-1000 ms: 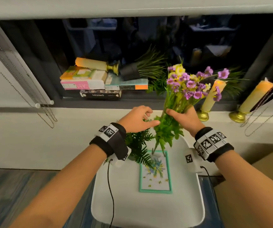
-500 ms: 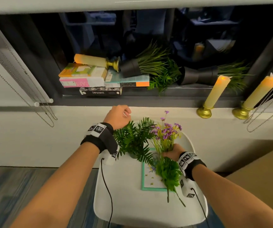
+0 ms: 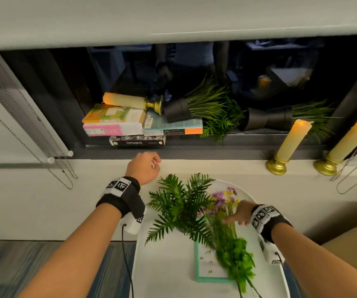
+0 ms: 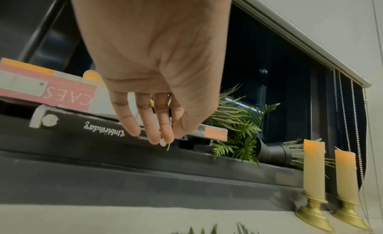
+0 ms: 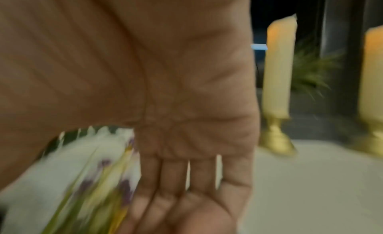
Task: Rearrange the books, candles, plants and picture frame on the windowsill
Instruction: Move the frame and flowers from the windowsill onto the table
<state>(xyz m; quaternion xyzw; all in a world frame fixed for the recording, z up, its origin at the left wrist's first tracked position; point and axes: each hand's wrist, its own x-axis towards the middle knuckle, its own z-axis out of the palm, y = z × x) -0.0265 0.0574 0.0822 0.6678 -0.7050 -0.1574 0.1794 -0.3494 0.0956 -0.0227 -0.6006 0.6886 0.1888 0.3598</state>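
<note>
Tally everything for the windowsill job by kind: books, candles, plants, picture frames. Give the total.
Books: 4
Candles: 3
Plants: 5 (3 potted plants tipped over on the sill, plus a fern and a flower bunch on the white table)
Picture frame: 1
Total: 13
</note>
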